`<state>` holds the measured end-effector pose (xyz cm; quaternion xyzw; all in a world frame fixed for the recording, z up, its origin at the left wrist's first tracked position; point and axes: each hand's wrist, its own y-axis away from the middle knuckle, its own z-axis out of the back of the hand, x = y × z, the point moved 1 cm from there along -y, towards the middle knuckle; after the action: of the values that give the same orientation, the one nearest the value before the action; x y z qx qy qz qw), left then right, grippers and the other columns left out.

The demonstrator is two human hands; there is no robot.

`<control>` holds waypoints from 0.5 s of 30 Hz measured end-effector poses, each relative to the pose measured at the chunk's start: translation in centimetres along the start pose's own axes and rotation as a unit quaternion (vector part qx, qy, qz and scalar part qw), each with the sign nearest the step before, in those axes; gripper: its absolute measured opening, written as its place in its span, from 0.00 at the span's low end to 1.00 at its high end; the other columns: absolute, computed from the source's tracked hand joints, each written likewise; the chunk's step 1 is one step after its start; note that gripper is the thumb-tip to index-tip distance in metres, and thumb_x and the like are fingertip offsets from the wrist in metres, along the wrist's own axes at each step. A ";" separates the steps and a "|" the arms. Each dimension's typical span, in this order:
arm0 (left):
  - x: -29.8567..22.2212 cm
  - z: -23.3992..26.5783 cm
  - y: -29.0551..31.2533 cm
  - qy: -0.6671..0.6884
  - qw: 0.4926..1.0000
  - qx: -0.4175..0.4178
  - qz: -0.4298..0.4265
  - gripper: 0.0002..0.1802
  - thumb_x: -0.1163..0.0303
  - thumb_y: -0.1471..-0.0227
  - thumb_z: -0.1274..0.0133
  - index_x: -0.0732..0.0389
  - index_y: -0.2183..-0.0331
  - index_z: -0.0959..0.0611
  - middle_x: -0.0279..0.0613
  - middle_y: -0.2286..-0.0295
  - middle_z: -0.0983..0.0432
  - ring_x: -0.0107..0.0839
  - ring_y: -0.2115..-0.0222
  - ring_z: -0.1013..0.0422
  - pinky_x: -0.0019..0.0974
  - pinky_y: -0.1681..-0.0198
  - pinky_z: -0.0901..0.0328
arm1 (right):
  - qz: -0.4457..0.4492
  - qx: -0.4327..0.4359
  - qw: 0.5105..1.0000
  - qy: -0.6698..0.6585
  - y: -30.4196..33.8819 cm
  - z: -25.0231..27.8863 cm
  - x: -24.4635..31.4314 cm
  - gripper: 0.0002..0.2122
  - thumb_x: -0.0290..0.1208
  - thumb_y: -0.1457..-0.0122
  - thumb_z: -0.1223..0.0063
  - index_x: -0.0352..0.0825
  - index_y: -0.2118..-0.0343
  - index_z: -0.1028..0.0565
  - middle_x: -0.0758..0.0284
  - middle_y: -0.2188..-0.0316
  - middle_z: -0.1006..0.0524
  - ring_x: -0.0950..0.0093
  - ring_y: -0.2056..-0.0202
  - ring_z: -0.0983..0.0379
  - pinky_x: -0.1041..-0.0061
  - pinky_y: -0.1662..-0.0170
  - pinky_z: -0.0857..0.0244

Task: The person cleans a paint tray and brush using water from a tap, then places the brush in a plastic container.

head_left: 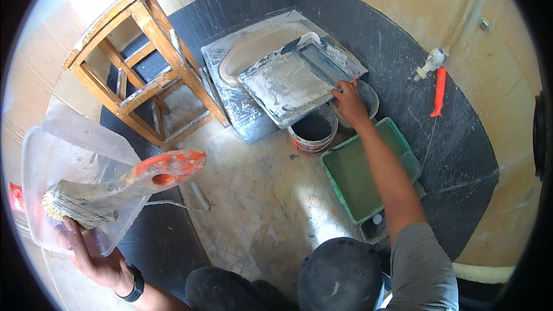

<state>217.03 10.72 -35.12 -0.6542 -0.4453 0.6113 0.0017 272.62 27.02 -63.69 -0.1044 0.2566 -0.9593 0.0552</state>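
Note:
At the left, my left hand [95, 253] is closed on a clear plastic tub [124, 231], fingers at its wall near the brush bristles. A wide paint brush [92, 198] lies across the tub, its worn red handle sticking out to the right. Reaching forward, my right hand [350, 103] grips the near right edge of a dark tray [288, 83] smeared with white paste. The tray sits tilted over a bucket [314, 132] and a board [245, 121]. My right fingertips partly hide behind the tray's edge.
A paint-spattered wooden stool [155, 29] leans at the far left. Right of the bucket stands a green basin [340, 187] of murky water. A tap [431, 63] with a red-handled tool [439, 92] hanging by it juts from the right wall. My knees [340, 276] fill the lower middle.

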 end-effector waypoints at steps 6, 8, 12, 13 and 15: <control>2.1 0.0 0.0 0.028 0.999 -0.016 0.041 0.33 0.65 0.41 0.47 0.70 0.39 0.35 0.50 0.43 0.37 0.38 0.41 0.40 0.47 0.38 0.46 | 0.019 -0.038 0.999 0.034 5.1 3.6 -4.6 0.14 0.16 0.55 0.42 0.35 0.63 0.24 0.57 0.45 0.32 0.54 0.37 0.42 0.51 0.34 0.47; 2.4 0.0 0.0 0.009 0.999 0.018 0.026 0.33 0.64 0.40 0.47 0.69 0.39 0.35 0.50 0.43 0.36 0.37 0.42 0.39 0.46 0.39 0.45 | 0.012 -0.012 0.999 0.048 6.3 4.4 -3.7 0.14 0.15 0.55 0.43 0.34 0.63 0.24 0.56 0.44 0.32 0.54 0.35 0.44 0.54 0.35 0.43; 2.9 -0.5 0.5 0.001 0.999 0.016 0.048 0.33 0.65 0.40 0.47 0.68 0.38 0.36 0.49 0.43 0.35 0.36 0.43 0.38 0.45 0.39 0.44 | -0.084 0.000 0.994 0.072 10.0 6.0 -0.7 0.13 0.15 0.54 0.42 0.33 0.64 0.24 0.54 0.49 0.30 0.52 0.35 0.44 0.56 0.38 0.40; 3.0 -1.0 0.6 0.010 0.998 0.024 0.051 0.32 0.67 0.40 0.47 0.68 0.38 0.36 0.48 0.44 0.34 0.35 0.43 0.38 0.44 0.39 0.44 | -0.113 -0.014 0.990 0.085 10.6 6.1 0.0 0.11 0.16 0.52 0.42 0.32 0.64 0.23 0.53 0.50 0.30 0.51 0.36 0.44 0.53 0.38 0.41; 3.1 -1.8 0.9 0.020 0.998 0.033 0.055 0.32 0.68 0.40 0.47 0.68 0.38 0.36 0.48 0.44 0.34 0.35 0.43 0.37 0.44 0.39 0.44 | -0.144 -0.011 0.985 0.093 11.5 5.6 0.4 0.10 0.17 0.51 0.43 0.31 0.64 0.23 0.53 0.50 0.30 0.51 0.36 0.44 0.53 0.37 0.42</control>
<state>218.54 12.96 -37.60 -0.6893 -0.3881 0.6117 -0.0012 274.14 14.33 -64.68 -0.0510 0.2530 -0.9599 -0.1091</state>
